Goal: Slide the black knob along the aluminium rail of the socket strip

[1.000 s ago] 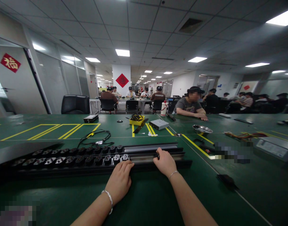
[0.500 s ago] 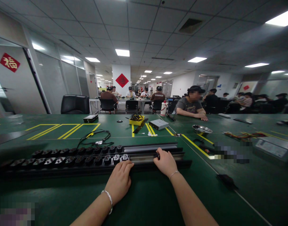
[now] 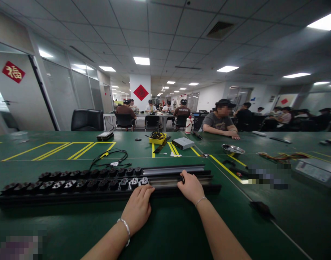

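Note:
A long black power strip (image 3: pixel 73 187) with several sockets lies across the green table (image 3: pixel 168 231) in front of me. My left hand (image 3: pixel 138 208) rests on its near edge, fingers curled against the rail beside the last sockets. My right hand (image 3: pixel 190 186) lies on the bare metal channel (image 3: pixel 165 179) at the strip's right part, its fingers closed round a small black part that I cannot make out. A second socket row (image 3: pixel 92 173) with a silver rail lies just behind.
A black cable (image 3: pixel 111 158) lies behind the strips. Further back are a yellow tray (image 3: pixel 157 138) of wires, a grey box (image 3: pixel 182 143) and a metal bowl (image 3: pixel 232 148). A person in a grey shirt (image 3: pixel 218 122) sits across the table. A small black piece (image 3: pixel 261 209) lies at the right.
A large dark flat object at the left edge has moved out of view, uncovering the left end of the strip. My hands have hardly moved.

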Motion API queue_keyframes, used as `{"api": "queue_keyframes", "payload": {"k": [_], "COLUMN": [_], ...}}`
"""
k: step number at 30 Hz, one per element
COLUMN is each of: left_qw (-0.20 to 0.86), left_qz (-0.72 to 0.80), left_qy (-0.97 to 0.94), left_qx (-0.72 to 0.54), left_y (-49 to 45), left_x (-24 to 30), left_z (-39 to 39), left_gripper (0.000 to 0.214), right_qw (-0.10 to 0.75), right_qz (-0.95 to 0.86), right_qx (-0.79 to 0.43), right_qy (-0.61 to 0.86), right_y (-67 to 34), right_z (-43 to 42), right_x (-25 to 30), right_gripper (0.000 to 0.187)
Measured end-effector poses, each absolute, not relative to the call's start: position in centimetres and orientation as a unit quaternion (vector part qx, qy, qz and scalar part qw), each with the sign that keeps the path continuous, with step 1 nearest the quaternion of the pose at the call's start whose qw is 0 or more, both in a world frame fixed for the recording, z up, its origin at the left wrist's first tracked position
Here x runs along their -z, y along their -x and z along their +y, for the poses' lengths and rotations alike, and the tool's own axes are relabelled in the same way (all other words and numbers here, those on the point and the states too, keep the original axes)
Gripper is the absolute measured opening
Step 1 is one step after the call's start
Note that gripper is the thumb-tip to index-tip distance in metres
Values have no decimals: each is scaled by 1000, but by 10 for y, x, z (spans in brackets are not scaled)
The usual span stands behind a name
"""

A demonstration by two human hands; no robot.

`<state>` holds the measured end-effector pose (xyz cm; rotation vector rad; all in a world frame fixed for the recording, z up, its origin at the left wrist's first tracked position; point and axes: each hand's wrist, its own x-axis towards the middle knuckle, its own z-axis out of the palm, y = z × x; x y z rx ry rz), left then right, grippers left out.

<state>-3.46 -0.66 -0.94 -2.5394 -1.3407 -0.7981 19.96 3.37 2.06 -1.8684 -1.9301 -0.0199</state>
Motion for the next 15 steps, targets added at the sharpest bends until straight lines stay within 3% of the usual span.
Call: {"api": "queue_keyframes", "payload": {"k": [15], "left_qw": [78], "left_qz": [-452], "left_qy": [850], "left_qx": [259], "left_y": [34], "left_x": [7], "left_z": [-8], "left_gripper": [49], "right_qw": [212], "right_qz": [-703], "right_qx": [17], "right_qy": [679], "right_y": [-200], "right_z": [33], "right_x": [-24], "right_gripper": [16]}}
